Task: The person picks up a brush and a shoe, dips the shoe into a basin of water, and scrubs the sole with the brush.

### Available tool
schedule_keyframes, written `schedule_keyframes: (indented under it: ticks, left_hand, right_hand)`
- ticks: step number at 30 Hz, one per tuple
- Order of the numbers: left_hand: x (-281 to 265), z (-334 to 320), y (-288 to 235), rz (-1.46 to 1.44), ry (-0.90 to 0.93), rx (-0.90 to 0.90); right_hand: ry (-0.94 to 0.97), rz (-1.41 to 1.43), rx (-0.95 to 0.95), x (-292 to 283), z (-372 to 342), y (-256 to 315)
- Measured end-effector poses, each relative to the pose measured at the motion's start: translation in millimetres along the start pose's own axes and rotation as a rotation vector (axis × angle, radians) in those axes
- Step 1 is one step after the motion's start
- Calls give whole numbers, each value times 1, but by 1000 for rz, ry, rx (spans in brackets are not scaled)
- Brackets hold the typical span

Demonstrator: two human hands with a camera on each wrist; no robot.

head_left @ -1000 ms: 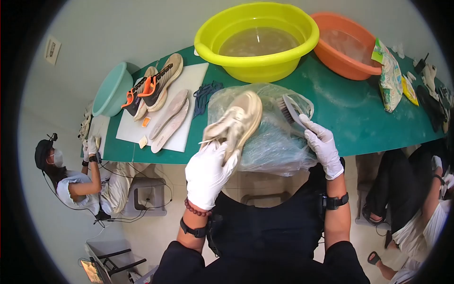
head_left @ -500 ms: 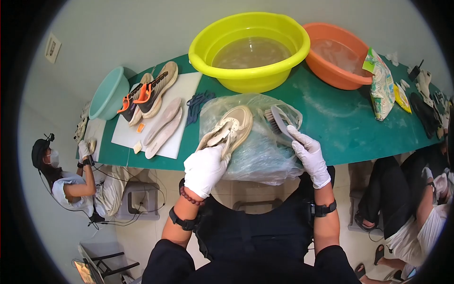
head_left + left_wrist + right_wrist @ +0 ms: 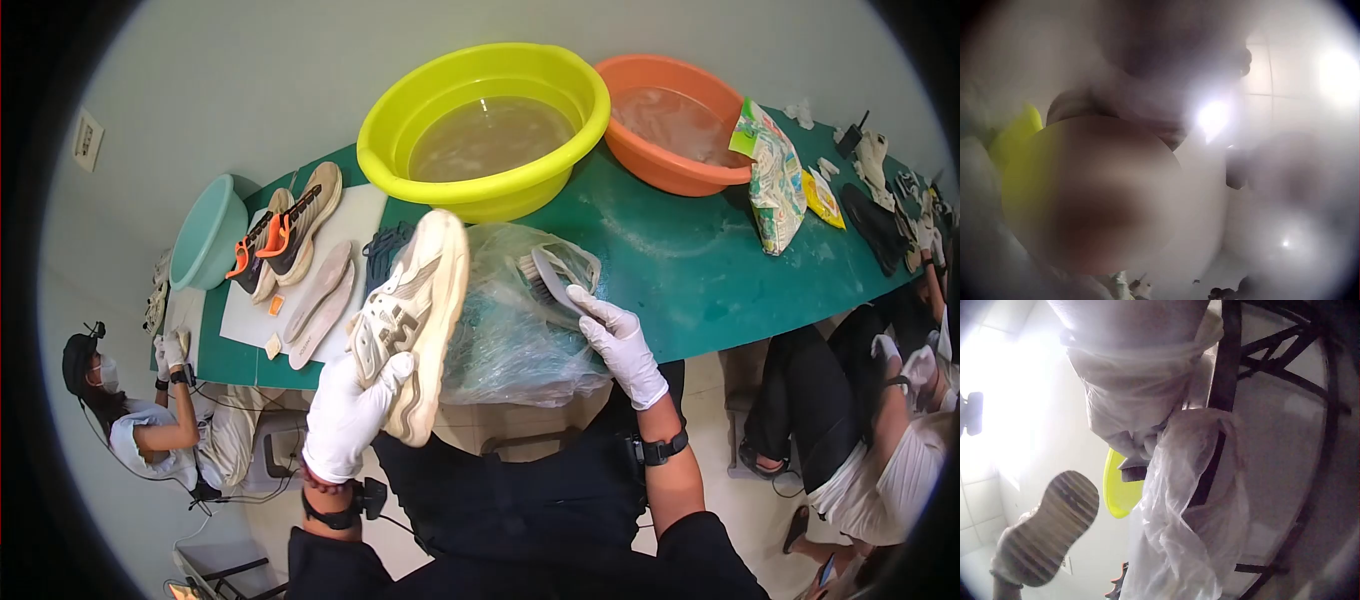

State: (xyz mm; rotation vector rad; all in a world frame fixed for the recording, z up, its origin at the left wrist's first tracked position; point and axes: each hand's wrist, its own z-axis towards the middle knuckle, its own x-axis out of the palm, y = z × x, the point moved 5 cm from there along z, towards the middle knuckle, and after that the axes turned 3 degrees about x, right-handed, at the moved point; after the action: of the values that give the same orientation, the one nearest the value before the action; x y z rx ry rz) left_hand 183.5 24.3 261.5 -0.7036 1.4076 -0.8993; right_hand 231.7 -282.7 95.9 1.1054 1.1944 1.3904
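Pale green basin [image 3: 207, 238] beyond left hand [image 3: 350, 420], off to its left. That hand grips shoe [image 3: 415, 325], sole angled rightward. Yellow basin [image 3: 500, 204] beyond both hands: cloudy water. Plastic bag [image 3: 490, 355] between hands. Right hand [image 3: 624, 348] clamped round brush [image 3: 550, 278]. Orange basin [image 3: 672, 180] beyond it: murky water.

Room right of brush [image 3: 553, 286] over green table [image 3: 690, 275]; yellow basin [image 3: 530, 200] blocks beyond plastic bag [image 3: 510, 350].

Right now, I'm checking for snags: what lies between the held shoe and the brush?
In the head view, crumpled clear plastic on the green table shows between the held shoe and the brush.
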Motion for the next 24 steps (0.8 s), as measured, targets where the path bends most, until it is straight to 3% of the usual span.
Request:
schedule_keyframes:
  ticks: [1, 3, 4, 5, 6, 8, 11, 14, 16, 17, 21, 23, 24]
  left_hand:
    - [1, 2, -6, -140, 62, -99]
    - [9, 20, -45, -320, 154, -48]
    - [11, 30, -53, -384, 215, -164]
    - [13, 47, -71, -333, 244, -103]
    - [20, 64, -102, -336, 236, 72]
    - [42, 90, -144, -394, 288, 137]
    - [92, 139, -132, 42, 198, 389]
    - [105, 152, -103, -108, 185, 392]
    - [103, 154, -95, -263, 268, 252]
    - [97, 149, -89, -339, 292, 158]
    - [35, 118, -104, -123, 285, 113]
    - [-5, 92, -103, 87, 120, -128]
    - [-28, 78, -93, 97, 47, -153]
  right_hand:
    - [1, 10, 9, 0, -1, 1]
    - [0, -60, -8, -2, -3, 0]
    - [4, -95, -29, -2, 0, 2]
    - [3, -90, -33, 0, 1, 3]
    - [-4, -85, -31, 1, -1, 4]
    - [-16, -107, -43, 0, -1, 4]
    - [-23, -167, -29, 0, -1, 5]
    - [-32, -142, -51, -5, 0, 1]
    - [-26, -162, -29, -6, -1, -2]
    - [-45, -206, -110, -6, -2, 5]
    - [13, -105, -28, -4, 2, 2]
    - [8, -65, -39, -2, 2, -3]
    - [5, -55, -35, -3, 1, -4]
